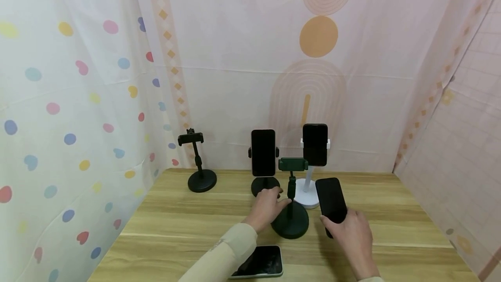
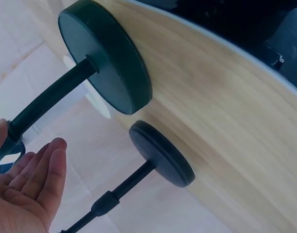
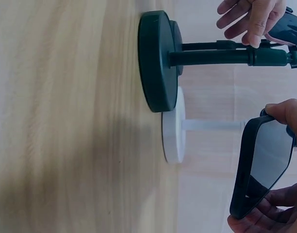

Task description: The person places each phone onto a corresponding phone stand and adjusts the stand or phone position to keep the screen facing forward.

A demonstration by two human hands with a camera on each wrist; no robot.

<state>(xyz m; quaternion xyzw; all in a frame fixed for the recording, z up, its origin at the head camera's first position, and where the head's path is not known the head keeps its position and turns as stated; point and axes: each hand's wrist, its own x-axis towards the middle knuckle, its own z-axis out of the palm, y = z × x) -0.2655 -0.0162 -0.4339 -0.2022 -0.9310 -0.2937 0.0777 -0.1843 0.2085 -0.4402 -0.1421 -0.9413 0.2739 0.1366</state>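
Note:
A dark green phone stand [image 1: 290,225] stands upright on the wooden table, its clamp holding no phone. My left hand [image 1: 266,209] is at its stem: the thumb [image 3: 255,39] meets the upper stem, while the other fingers [image 2: 54,170] stretch out loosely, not wrapped round it. With my right hand [image 1: 354,236] I grip a black smartphone [image 1: 332,199] by its lower end, thumb on one edge and fingers on the other. The phone is held up over the table, right of the green stand.
Behind are a black stand [image 1: 265,185] and a white stand [image 1: 306,195], each carrying a phone. Another black stand [image 1: 202,180] without a phone is at the back left. One more smartphone [image 1: 266,261] lies flat by the front edge, partly under my left sleeve. Curtains hang round the table.

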